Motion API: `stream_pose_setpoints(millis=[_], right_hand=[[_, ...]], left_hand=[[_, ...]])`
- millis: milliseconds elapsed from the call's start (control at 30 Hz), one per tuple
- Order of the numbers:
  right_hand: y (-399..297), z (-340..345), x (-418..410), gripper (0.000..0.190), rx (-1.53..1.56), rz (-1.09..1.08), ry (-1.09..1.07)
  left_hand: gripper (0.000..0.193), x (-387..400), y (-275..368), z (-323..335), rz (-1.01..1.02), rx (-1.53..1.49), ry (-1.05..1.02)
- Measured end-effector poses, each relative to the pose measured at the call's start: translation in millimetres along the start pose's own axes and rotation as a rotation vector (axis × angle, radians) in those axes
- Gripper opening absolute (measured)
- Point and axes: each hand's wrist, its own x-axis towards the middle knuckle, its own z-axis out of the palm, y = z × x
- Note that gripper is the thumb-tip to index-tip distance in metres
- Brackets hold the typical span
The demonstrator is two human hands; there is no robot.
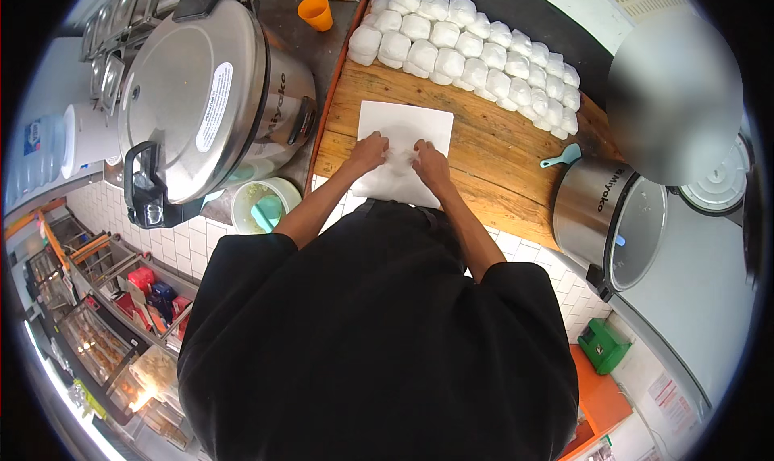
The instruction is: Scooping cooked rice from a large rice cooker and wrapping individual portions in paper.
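Observation:
A white paper sheet lies on the wooden board in front of me, its near edge close to my body. Both hands are over its middle, facing each other with a gap between them. On the left side of the sheet, my left hand has its fingers curled inward. Opposite it, my right hand is bent the same way. Between them is a blurred pale patch, too indistinct to identify. Whether the fingertips pinch anything is hidden. Beyond the sheet, several white wrapped packets are stacked in rows.
A large lidded Miyako rice cooker stands left, with an orange cup behind it. Below it is a tub with a turquoise scoop. To the right are a tilted steel Miyako pot and a light-blue rice paddle.

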Motion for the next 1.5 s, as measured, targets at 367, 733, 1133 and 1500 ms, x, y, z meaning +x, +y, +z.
stream_pose_setpoints(millis=[367, 733, 1133, 1500], right_hand=[[-1, -42, -29, 0.03, 0.934, -0.085, -0.278], [-10, -126, -66, 0.044, 0.414, 0.104, 0.255], [-51, -169, -90, 0.042, 2.048, 0.126, 0.505], [-21, -171, -97, 0.05, 1.849, 0.092, 0.6]], left_hand=[[0.036, -21, -11, -21, -0.02, -1.572, -0.743], [0.034, -12, 118, -65, 0.014, -1.192, -0.22], [0.057, -18, 235, -89, 0.476, -1.084, -0.146], [0.058, -13, 263, -82, 0.422, -1.052, -0.085]])
